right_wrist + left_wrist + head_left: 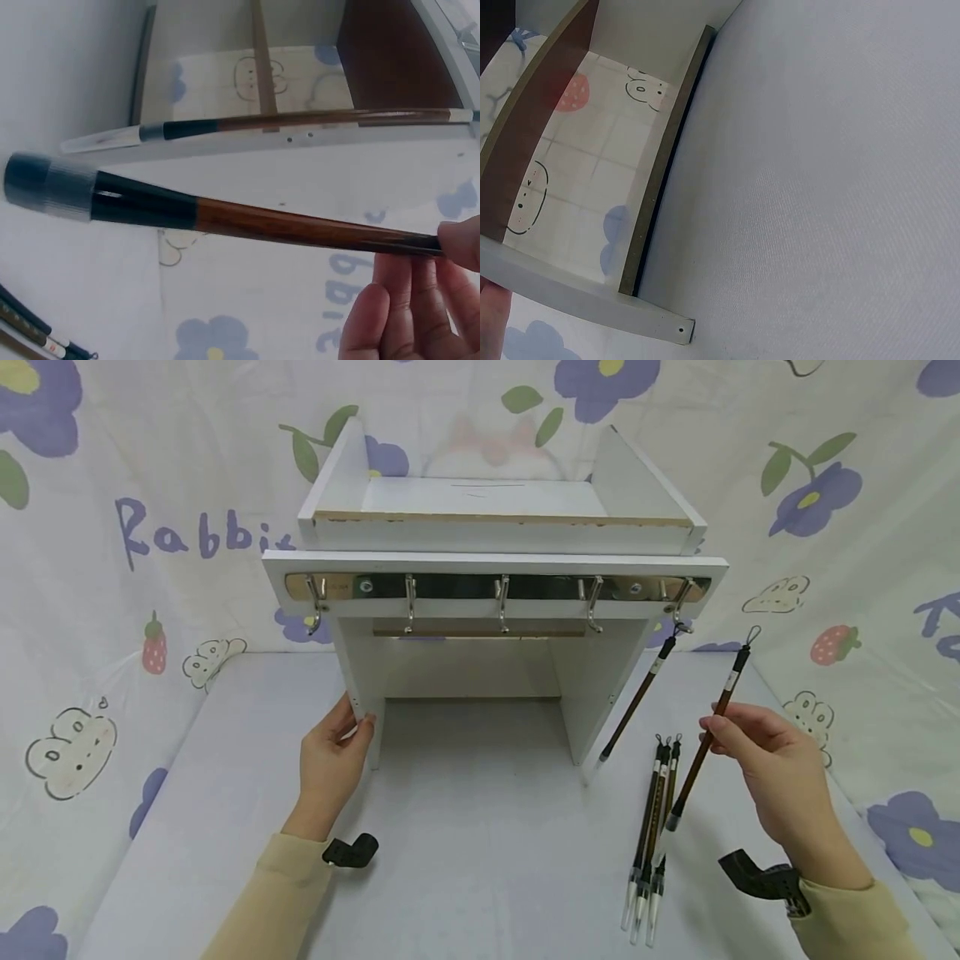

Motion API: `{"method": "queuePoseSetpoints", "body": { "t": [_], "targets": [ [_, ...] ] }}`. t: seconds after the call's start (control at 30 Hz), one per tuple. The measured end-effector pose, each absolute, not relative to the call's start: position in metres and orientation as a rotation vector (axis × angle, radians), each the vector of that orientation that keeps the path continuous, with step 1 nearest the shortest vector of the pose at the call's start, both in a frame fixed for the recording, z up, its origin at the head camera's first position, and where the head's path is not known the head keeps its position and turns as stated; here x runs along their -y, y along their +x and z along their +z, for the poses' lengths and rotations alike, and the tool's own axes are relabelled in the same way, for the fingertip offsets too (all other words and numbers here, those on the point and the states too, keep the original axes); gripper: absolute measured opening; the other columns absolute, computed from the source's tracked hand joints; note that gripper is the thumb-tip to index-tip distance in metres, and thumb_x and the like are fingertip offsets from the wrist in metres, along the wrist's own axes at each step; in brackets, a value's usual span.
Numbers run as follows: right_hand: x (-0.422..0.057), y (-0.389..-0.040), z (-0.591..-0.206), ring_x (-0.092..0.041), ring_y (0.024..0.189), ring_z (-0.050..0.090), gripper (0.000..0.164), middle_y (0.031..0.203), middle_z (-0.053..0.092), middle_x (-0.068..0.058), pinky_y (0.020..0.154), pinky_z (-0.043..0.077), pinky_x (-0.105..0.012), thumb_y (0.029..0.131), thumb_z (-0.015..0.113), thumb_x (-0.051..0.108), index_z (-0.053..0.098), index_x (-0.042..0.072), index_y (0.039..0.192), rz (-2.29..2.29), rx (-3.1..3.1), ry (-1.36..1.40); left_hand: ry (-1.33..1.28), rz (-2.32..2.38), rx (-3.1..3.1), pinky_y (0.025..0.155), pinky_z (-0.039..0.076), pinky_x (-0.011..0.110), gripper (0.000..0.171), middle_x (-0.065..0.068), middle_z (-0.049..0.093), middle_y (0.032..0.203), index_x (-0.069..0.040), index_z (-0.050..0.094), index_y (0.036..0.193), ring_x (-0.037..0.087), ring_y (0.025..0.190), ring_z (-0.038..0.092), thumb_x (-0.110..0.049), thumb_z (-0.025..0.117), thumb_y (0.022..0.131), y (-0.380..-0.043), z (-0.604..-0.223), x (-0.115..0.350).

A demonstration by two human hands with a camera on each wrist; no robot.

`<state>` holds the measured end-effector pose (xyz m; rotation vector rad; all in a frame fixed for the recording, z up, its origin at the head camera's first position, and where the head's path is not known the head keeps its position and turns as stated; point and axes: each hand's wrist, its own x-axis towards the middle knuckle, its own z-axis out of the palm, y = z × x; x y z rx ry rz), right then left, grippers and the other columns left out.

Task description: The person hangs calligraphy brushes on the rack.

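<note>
My left hand (pixel 330 768) grips the lower left side panel (pixel 360 693) of a white shelf (pixel 495 537), thumb on the front edge. In the left wrist view only a bit of a finger (pixel 493 322) shows at that panel. My right hand (pixel 772 768) pinches a brown-handled calligraphy brush (pixel 697 770) between thumb and fingers. The brush slants with its hanging loop up and its capped tip down, right of the shelf. A second brush (pixel 636 706) hangs by its loop from the rightmost metal hook (pixel 681 602). In the right wrist view the held brush (pixel 277 223) crosses in front of the hanging one.
Several capped brushes (pixel 651 835) lie together on the white table (pixel 480 860), below the held one. A metal strip (pixel 457 585) with several hooks runs along the shelf's front. Behind hangs a patterned cloth (pixel 225 460). Black wrist mounts (pixel 351 850) sit on both cuffs.
</note>
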<state>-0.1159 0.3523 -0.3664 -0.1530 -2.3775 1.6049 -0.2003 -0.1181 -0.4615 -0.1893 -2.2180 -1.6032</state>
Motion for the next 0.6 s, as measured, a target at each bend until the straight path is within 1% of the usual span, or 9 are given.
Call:
{"method": "queuePoseSetpoints", "body": {
  "t": [0.1, 0.2, 0.27, 0.47, 0.57, 0.6],
  "targets": [
    [-0.348, -0.115, -0.364, -0.015, 0.09, 0.063, 0.035, 0.106, 0.068, -0.002, 0.082, 0.05, -0.011, 0.093, 0.066, 0.021, 0.061, 0.001, 0.122, 1.651, 2.316, -0.088, -0.195, -1.612, 2.209, 0.082, 0.053, 0.019, 0.046, 0.004, 0.063, 0.127, -0.018, 0.054, 0.139, 0.021, 0.111, 0.062, -0.015, 0.064, 0.094, -0.202, -0.464, 0.12],
    [-0.344, -0.115, -0.361, -0.017, 0.091, 0.063, 0.032, 0.105, 0.068, -0.007, 0.083, 0.051, -0.014, 0.092, 0.067, 0.014, 0.061, -0.003, 0.12, 1.763, 2.208, 0.01, -0.203, -1.615, 2.201, 0.082, 0.053, 0.019, 0.046, 0.002, 0.063, 0.126, -0.022, 0.054, 0.139, 0.02, 0.11, 0.062, -0.017, 0.064, 0.094, -0.202, -0.465, 0.12],
    [-0.341, -0.115, -0.36, -0.017, 0.092, 0.064, 0.031, 0.105, 0.067, -0.009, 0.084, 0.051, -0.015, 0.092, 0.067, 0.01, 0.061, -0.005, 0.118, 1.806, 2.159, 0.065, -0.205, -1.613, 2.198, 0.082, 0.053, 0.019, 0.046, 0.002, 0.063, 0.126, -0.022, 0.054, 0.139, 0.02, 0.11, 0.062, -0.018, 0.064, 0.095, -0.202, -0.466, 0.121],
    [-0.333, -0.115, -0.359, -0.017, 0.094, 0.065, 0.026, 0.104, 0.068, -0.009, 0.086, 0.052, -0.019, 0.092, 0.064, 0.002, 0.061, -0.009, 0.115, 1.743, 2.153, 0.166, -0.198, -1.626, 2.198, 0.081, 0.053, 0.018, 0.045, 0.002, 0.063, 0.126, -0.02, 0.055, 0.139, 0.02, 0.11, 0.062, -0.017, 0.064, 0.094, -0.201, -0.465, 0.12],
    [-0.328, -0.115, -0.358, -0.017, 0.094, 0.066, 0.024, 0.104, 0.068, -0.009, 0.085, 0.053, -0.021, 0.091, 0.064, -0.001, 0.062, -0.01, 0.113, 1.706, 2.156, 0.213, -0.196, -1.629, 2.208, 0.082, 0.053, 0.019, 0.046, 0.009, 0.062, 0.127, -0.013, 0.054, 0.139, 0.025, 0.111, 0.062, -0.011, 0.063, 0.094, -0.193, -0.451, 0.116],
    [-0.327, -0.115, -0.358, -0.017, 0.094, 0.066, 0.023, 0.105, 0.068, -0.011, 0.085, 0.053, -0.022, 0.091, 0.063, -0.003, 0.061, -0.011, 0.112, 1.71, 2.149, 0.236, -0.199, -1.632, 2.205, 0.082, 0.053, 0.019, 0.046, 0.009, 0.062, 0.127, -0.013, 0.054, 0.139, 0.025, 0.111, 0.062, -0.012, 0.063, 0.094, -0.193, -0.451, 0.116]
  ]
}}
